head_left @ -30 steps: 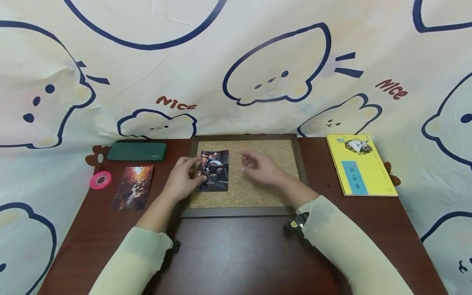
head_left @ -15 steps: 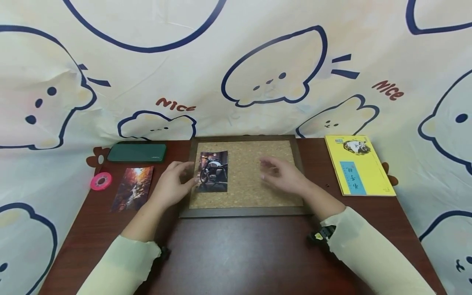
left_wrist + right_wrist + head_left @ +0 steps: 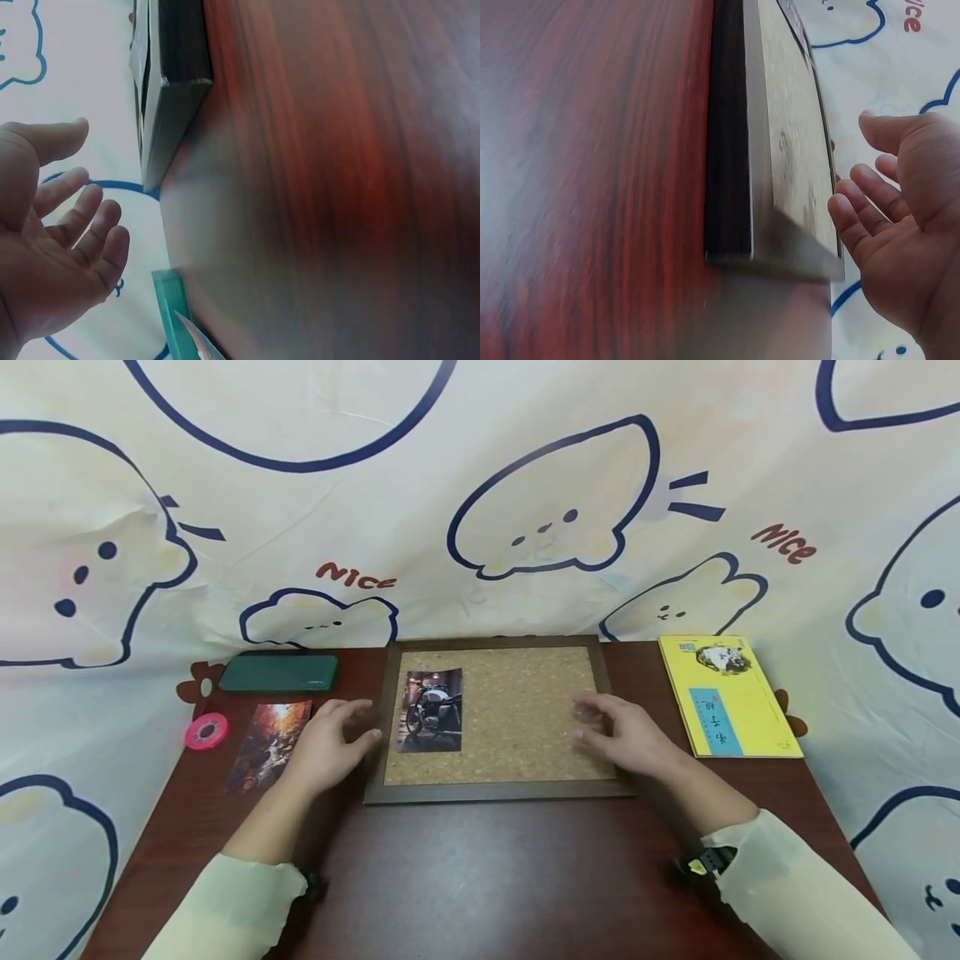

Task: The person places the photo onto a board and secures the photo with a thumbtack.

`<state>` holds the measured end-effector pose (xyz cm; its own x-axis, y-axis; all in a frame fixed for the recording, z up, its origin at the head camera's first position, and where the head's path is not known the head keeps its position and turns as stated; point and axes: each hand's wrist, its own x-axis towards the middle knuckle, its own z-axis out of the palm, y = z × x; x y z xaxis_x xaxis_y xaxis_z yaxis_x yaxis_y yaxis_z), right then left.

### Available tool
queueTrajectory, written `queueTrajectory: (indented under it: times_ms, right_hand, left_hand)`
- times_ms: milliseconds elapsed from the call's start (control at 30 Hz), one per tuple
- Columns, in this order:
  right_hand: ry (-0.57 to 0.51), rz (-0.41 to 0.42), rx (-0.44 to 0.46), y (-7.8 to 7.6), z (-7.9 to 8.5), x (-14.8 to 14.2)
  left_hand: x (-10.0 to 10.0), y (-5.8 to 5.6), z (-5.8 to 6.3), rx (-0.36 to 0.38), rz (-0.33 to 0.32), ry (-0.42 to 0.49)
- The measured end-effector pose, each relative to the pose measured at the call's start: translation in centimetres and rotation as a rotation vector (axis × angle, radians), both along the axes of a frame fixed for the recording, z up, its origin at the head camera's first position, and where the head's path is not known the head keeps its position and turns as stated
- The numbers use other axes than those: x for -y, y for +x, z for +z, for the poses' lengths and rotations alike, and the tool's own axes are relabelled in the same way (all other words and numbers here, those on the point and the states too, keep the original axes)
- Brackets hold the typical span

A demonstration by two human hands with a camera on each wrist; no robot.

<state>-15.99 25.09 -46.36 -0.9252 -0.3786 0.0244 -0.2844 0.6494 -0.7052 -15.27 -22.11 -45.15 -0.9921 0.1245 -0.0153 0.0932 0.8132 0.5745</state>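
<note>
A framed cork board (image 3: 525, 718) lies on the table, with a photo of a motorcycle (image 3: 431, 710) flat on its left part. My left hand (image 3: 326, 747) hovers just left of the frame, its fingers loosely bent and holding nothing. Over the board's right edge is my right hand (image 3: 626, 735), also holding nothing. Both wrist views show relaxed fingers spread apart from the board: the left hand (image 3: 60, 262) beside one corner, the right hand (image 3: 900, 217) beside another. Partly behind the left hand in the head view lies a second photo (image 3: 262, 743) with orange light.
A dark green case (image 3: 279, 673) sits at the back left, with a pink ring-shaped roll (image 3: 206, 731) near it. At the right lies a yellow book (image 3: 727, 697). A printed cloth (image 3: 525, 460) hangs behind the brown table (image 3: 480, 877).
My left hand has let go of the motorcycle photo and moved left off the board. The right hand has moved right, to the board's right edge. The photo stays on the cork.
</note>
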Motion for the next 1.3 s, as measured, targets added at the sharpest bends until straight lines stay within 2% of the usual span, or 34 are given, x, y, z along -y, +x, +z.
queueTrajectory:
  times_ms: [333, 767, 967, 1133, 1300]
  right_hand:
    - [0.070, -0.077, -0.077, 1.6, -0.9, -3.3]
    - [0.131, -0.121, -0.049, 2.5, -1.0, -6.3]
    - [0.142, -0.125, -0.090, 2.7, -1.3, -7.5]
    - [0.152, -0.140, -0.104, 2.9, -1.6, -8.3]
    - [0.188, -0.156, -0.118, 3.0, -1.9, -9.1]
  left_hand:
    - [1.6, 0.5, -0.4, 0.039, 0.012, -0.005]
    - [4.7, 1.0, -0.8, 0.064, 0.047, -0.041]
    - [6.3, 1.4, -1.0, 0.064, 0.059, -0.062]
    - [7.3, 1.6, -1.1, 0.057, 0.102, -0.108]
    - [8.5, 1.7, -1.3, 0.092, 0.172, -0.158]
